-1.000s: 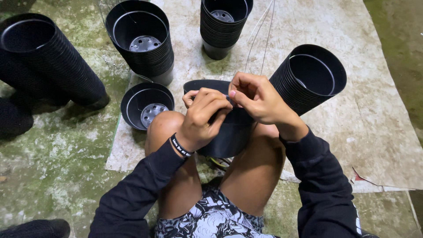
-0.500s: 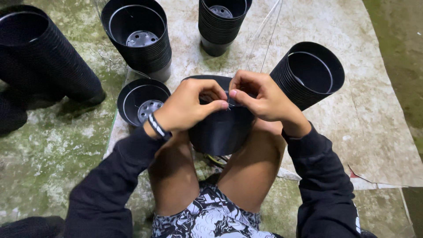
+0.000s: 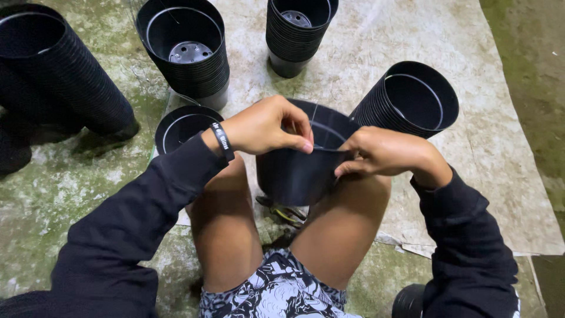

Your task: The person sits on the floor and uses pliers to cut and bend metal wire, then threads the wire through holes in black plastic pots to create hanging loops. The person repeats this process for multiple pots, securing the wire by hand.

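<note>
Black plastic pot (image 3: 300,168) sits at frame centre, between the person's knees. The left hand (image 3: 268,126) pinches its near rim with thumb and fingertips; the right hand (image 3: 382,154) grips the rim just beside it, fingers closed on the edge. A thin wire (image 3: 329,132) seems to cross the pot's mouth. Pot stacks stand upper left (image 3: 188,53), top centre (image 3: 297,32) and tilted at right (image 3: 412,100). The thin rim could likely buckle or slip from so narrow a pinch, and the pot could drop onto the mat (image 3: 500,147).
</note>
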`<action>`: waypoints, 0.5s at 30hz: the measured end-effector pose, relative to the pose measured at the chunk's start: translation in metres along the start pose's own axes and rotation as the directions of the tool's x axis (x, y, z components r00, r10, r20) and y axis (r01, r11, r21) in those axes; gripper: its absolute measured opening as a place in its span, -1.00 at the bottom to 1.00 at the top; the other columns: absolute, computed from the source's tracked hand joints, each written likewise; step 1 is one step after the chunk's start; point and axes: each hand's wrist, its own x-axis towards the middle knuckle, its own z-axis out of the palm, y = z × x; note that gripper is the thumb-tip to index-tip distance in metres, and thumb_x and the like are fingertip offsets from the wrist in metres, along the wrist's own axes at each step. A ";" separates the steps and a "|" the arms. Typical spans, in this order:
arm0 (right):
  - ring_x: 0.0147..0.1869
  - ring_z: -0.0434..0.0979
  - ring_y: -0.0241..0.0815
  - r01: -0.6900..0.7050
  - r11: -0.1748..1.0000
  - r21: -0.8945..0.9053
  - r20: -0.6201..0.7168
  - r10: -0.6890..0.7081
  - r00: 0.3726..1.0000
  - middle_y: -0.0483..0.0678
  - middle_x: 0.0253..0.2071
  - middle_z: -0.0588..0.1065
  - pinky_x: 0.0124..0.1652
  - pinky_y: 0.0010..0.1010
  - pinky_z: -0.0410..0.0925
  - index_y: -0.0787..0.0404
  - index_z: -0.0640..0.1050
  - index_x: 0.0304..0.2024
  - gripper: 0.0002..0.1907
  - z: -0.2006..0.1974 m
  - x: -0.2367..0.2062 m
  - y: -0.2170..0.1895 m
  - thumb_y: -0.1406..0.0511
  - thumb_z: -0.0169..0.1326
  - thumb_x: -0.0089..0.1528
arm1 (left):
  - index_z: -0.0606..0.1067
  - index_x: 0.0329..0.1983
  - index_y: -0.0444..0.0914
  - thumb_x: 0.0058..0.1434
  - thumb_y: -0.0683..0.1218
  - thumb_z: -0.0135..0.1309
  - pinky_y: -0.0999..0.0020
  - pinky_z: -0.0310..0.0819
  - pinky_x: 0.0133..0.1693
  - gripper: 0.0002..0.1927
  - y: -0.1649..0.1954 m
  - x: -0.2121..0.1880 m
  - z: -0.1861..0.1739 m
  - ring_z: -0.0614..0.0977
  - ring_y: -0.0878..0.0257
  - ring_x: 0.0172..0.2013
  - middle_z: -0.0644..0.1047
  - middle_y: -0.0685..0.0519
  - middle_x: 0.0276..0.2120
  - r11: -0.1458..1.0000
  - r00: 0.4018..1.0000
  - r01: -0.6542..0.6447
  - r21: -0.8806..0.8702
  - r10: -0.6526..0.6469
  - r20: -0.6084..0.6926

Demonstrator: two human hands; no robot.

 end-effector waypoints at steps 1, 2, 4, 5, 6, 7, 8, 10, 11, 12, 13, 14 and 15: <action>-0.44 0.62 0.03 0.056 0.998 0.013 -0.048 -0.055 0.997 0.15 -0.47 0.59 -0.38 -0.24 0.44 0.22 0.67 -0.22 -0.67 -0.002 0.003 0.006 0.10 0.23 0.18 | 0.66 -0.30 -0.24 0.16 -0.04 0.31 0.43 0.53 -0.22 -0.82 -0.006 0.004 0.001 0.65 0.38 -0.35 0.67 0.11 -0.41 1.000 0.999 0.010 0.021 -0.009 -0.047; -0.43 0.66 0.00 0.112 0.993 0.022 -0.098 -0.110 0.989 0.12 -0.44 0.62 -0.38 -0.25 0.46 0.20 0.67 -0.23 -0.69 -0.004 0.007 0.013 0.10 0.22 0.17 | 0.65 -0.30 -0.22 0.16 -0.03 0.32 0.40 0.52 -0.20 -0.83 -0.013 0.009 0.001 0.64 0.35 -0.34 0.66 0.11 -0.41 0.999 0.995 0.020 0.043 -0.016 -0.094; -0.39 0.63 0.08 0.129 0.991 -0.034 -0.205 -0.133 0.970 0.15 -0.42 0.60 -0.37 -0.21 0.44 0.21 0.68 -0.24 -0.71 -0.007 0.019 0.028 0.13 0.23 0.18 | 0.63 -0.32 -0.20 0.15 -0.03 0.33 0.32 0.46 -0.12 -0.83 -0.032 0.020 -0.001 0.62 0.28 -0.26 0.62 0.09 -0.35 0.986 0.973 -0.044 0.160 0.079 -0.215; -0.37 0.61 0.12 0.134 0.989 -0.063 -0.257 -0.146 0.955 0.16 -0.41 0.60 -0.37 -0.19 0.44 0.21 0.69 -0.24 -0.72 -0.010 0.026 0.036 0.14 0.23 0.18 | 0.62 -0.33 -0.20 0.14 -0.04 0.35 0.26 0.41 -0.06 -0.83 -0.044 0.026 -0.004 0.60 0.23 -0.18 0.59 0.07 -0.30 0.959 0.942 -0.111 0.260 0.185 -0.279; -0.38 0.60 0.15 0.103 0.992 -0.072 -0.266 -0.119 0.957 0.17 -0.42 0.58 -0.36 -0.18 0.43 0.21 0.68 -0.24 -0.72 -0.012 0.035 0.044 0.14 0.22 0.19 | 0.61 -0.34 -0.20 0.14 -0.05 0.37 0.21 0.37 0.01 -0.83 -0.056 0.034 -0.007 0.58 0.17 -0.11 0.56 0.05 -0.25 0.917 0.897 -0.168 0.363 0.294 -0.329; -0.39 0.58 0.18 0.072 0.994 -0.080 -0.275 -0.092 0.957 0.18 -0.43 0.57 -0.35 -0.16 0.42 0.21 0.68 -0.25 -0.73 -0.013 0.046 0.051 0.14 0.21 0.20 | 0.61 -0.35 -0.18 0.15 -0.05 0.36 0.18 0.35 0.05 -0.85 -0.070 0.041 -0.013 0.56 0.14 -0.06 0.55 0.05 -0.20 0.921 0.888 -0.141 0.364 0.280 -0.365; -0.40 0.57 0.20 0.041 0.995 -0.086 -0.283 -0.064 0.957 0.19 -0.45 0.56 -0.35 -0.14 0.42 0.21 0.68 -0.25 -0.73 -0.013 0.057 0.058 0.14 0.20 0.21 | 0.62 -0.35 -0.16 0.16 -0.05 0.36 0.16 0.32 0.10 -0.86 -0.083 0.050 -0.018 0.55 0.11 -0.02 0.55 0.06 -0.16 0.925 0.878 -0.114 0.363 0.265 -0.399; -0.34 0.57 0.23 0.042 0.981 -0.191 -0.342 -0.107 0.934 0.21 -0.45 0.55 -0.34 -0.10 0.42 0.27 0.64 -0.34 -0.68 -0.012 0.082 0.071 0.12 0.24 0.21 | 0.61 -0.35 -0.16 0.16 -0.06 0.35 0.13 0.31 0.15 -0.87 -0.110 0.066 -0.025 0.51 0.04 0.05 0.52 0.03 -0.07 0.926 0.842 -0.092 0.366 0.269 -0.468; -0.32 0.57 0.25 0.040 0.969 -0.243 -0.370 -0.131 0.920 0.22 -0.45 0.54 -0.33 -0.08 0.42 0.30 0.61 -0.38 -0.65 -0.009 0.093 0.076 0.11 0.26 0.21 | 0.61 -0.35 -0.17 0.15 -0.08 0.35 0.13 0.33 0.15 -0.87 -0.123 0.073 -0.027 0.50 0.00 0.06 0.50 -0.02 -0.02 0.923 0.816 -0.097 0.373 0.288 -0.501; -0.32 0.57 0.25 0.017 0.965 -0.262 -0.390 -0.122 0.913 0.22 -0.45 0.54 -0.32 -0.06 0.42 0.29 0.61 -0.39 -0.68 -0.004 0.104 0.081 0.14 0.25 0.20 | 0.60 -0.35 -0.18 0.13 -0.09 0.34 0.13 0.34 0.16 -0.87 -0.135 0.079 -0.027 0.48 -0.04 0.08 0.48 -0.06 0.03 0.919 0.788 -0.104 0.380 0.309 -0.532; -0.32 0.57 0.25 -0.007 0.960 -0.280 -0.410 -0.113 0.905 0.22 -0.46 0.54 -0.32 -0.05 0.42 0.28 0.61 -0.40 -0.71 0.000 0.114 0.086 0.16 0.24 0.20 | 0.61 -0.36 -0.19 0.11 -0.10 0.35 0.12 0.32 0.16 -0.87 -0.145 0.083 -0.028 0.47 -0.07 0.09 0.46 -0.10 0.04 0.924 0.772 -0.069 0.377 0.289 -0.566; -0.32 0.57 0.25 -0.032 0.955 -0.295 -0.426 -0.102 0.899 0.21 -0.46 0.54 -0.31 -0.03 0.42 0.27 0.61 -0.41 -0.74 0.006 0.123 0.090 0.18 0.23 0.19 | 0.61 -0.38 -0.19 0.09 -0.11 0.36 0.10 0.31 0.15 -0.87 -0.155 0.086 -0.026 0.45 -0.10 0.10 0.44 -0.14 0.05 0.929 0.755 -0.034 0.368 0.265 -0.600; -0.33 0.57 0.26 -0.054 0.951 -0.306 -0.450 -0.094 0.888 0.22 -0.46 0.54 -0.30 -0.03 0.43 0.27 0.61 -0.41 -0.74 0.012 0.131 0.094 0.19 0.23 0.20 | 0.62 -0.39 -0.20 0.07 -0.11 0.36 0.09 0.29 0.15 -0.87 -0.164 0.088 -0.024 0.44 -0.13 0.11 0.43 -0.18 0.06 0.935 0.738 0.002 0.355 0.238 -0.631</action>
